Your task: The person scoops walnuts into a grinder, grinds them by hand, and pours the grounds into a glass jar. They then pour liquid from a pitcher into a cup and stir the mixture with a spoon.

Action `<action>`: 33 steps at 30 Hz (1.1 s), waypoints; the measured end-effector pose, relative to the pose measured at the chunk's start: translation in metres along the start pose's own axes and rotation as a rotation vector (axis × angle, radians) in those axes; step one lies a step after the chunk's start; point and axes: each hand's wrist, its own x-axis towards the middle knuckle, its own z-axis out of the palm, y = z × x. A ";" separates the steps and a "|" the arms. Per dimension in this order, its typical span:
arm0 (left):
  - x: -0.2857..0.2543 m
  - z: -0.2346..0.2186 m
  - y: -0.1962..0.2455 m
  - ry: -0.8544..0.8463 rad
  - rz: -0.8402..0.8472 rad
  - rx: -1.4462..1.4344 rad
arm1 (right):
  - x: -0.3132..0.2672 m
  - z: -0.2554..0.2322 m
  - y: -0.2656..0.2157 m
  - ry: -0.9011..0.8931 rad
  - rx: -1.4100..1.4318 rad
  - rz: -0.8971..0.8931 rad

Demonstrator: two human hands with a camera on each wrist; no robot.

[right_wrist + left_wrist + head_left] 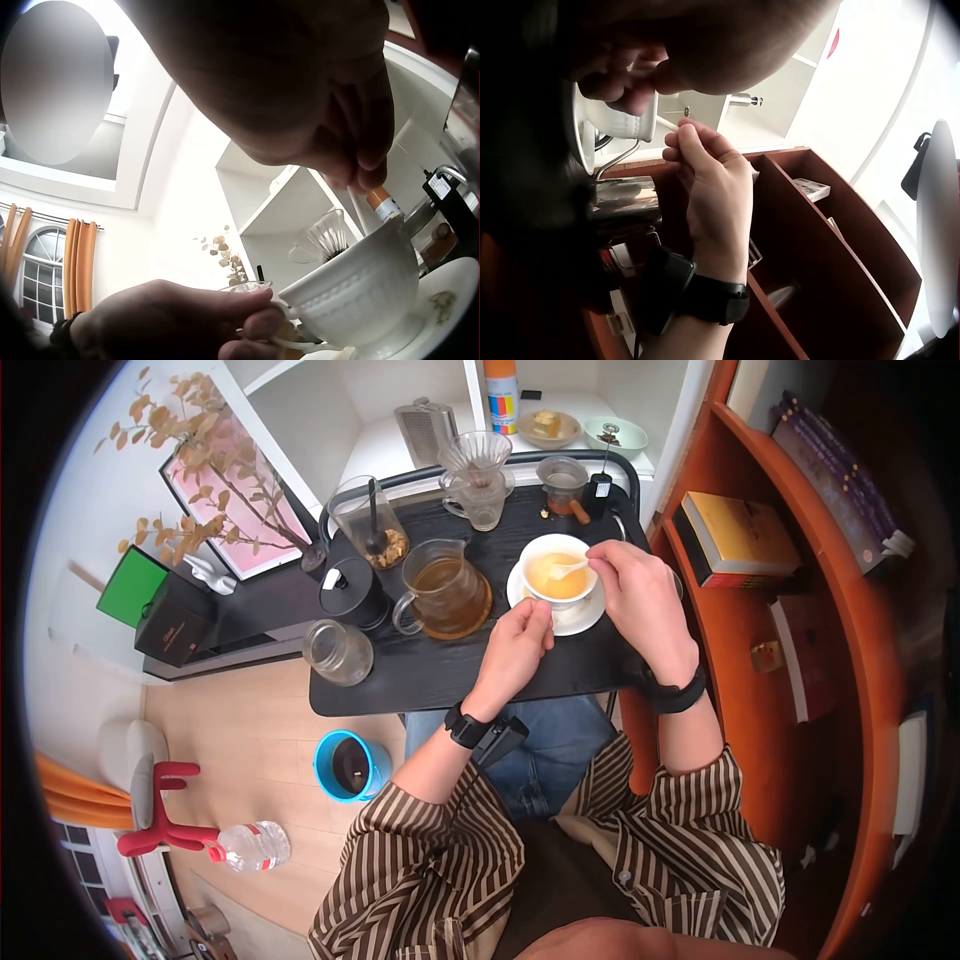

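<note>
A white teacup (557,601) with yellowish liquid stands on a white saucer (578,624) at the right of the black tray table. My left hand (515,648) pinches the cup's handle on the near side; the right wrist view shows the fingers (259,319) at that handle. Between thumb and fingers, my right hand (648,605) holds a white spoon (567,570), its bowl in the liquid. From the left wrist, the spoon's handle (667,124) slants over the cup rim into the right hand's fingertips.
Left of the cup, a glass pitcher (440,592) of brownish liquid sits on a wooden coaster. Nearby are a glass jar (338,653), a black canister (352,595) and a glass dripper (476,455). A wooden bookshelf (735,755) borders the right; a blue bucket (376,765) stands on the floor.
</note>
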 end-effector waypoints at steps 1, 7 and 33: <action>0.000 -0.001 0.000 0.004 -0.004 0.001 | 0.001 0.000 0.001 0.013 -0.035 0.001; 0.001 -0.002 0.003 0.024 -0.020 -0.020 | -0.002 -0.013 -0.005 -0.083 0.081 0.019; -0.022 -0.036 0.030 0.016 0.070 0.145 | -0.006 -0.031 -0.032 -0.078 0.154 0.061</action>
